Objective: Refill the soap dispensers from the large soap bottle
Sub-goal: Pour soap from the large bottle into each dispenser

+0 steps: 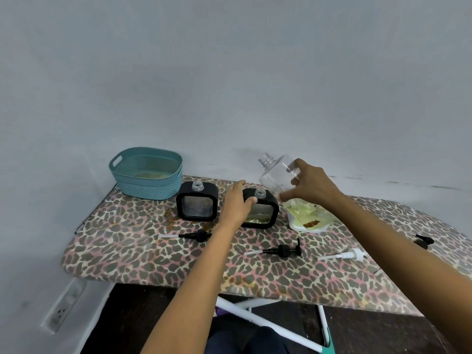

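Note:
Two square black-framed soap dispensers stand uncapped on a leopard-print board (127, 251). The left dispenser (197, 204) looks nearly empty. The right dispenser (261, 210) has a little yellowish liquid at its bottom. My left hand (236, 203) grips the right dispenser's upper left corner. My right hand (310, 185) holds a clear, empty-looking bottle (277, 177) lifted and tilted left, its threaded neck up. A soft refill pouch with pale yellow soap (306, 218) lies behind my right forearm.
A teal woven basket (146, 175) sits at the board's back left corner. Two black pumps (194, 235) (281, 250), a white pump (344, 255) and a small black cap (424, 241) lie loose along the front. A grey wall is close behind.

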Available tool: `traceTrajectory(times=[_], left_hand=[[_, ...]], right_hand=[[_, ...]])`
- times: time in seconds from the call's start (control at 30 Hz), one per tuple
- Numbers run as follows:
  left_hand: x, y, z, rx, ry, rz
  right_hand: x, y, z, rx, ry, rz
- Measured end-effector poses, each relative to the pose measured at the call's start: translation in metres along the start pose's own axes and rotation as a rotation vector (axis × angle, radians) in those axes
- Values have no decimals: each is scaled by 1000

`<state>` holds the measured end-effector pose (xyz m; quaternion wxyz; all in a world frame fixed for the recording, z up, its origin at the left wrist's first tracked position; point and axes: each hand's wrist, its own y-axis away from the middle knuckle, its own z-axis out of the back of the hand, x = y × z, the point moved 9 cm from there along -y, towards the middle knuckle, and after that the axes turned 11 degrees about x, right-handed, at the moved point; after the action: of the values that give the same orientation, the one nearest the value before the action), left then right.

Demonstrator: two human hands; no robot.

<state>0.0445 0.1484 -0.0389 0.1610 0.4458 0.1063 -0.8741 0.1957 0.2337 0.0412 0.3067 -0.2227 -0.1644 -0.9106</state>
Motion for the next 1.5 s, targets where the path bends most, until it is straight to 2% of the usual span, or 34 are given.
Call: traceTrajectory(times=[0.2,0.33,0.6,1.5], left_hand=[[6,16,54,-199,-24,-35],[29,24,92,-294,-62,15],[80,21,119,-183,-89,171],[93,13,114,-122,-75,118]], right_hand=[[37,0,-17,21,73,61],[63,-5,-34,51,167,85],[107,-15,-62,139,339,92],[120,-49,-78,169,551,-1]])
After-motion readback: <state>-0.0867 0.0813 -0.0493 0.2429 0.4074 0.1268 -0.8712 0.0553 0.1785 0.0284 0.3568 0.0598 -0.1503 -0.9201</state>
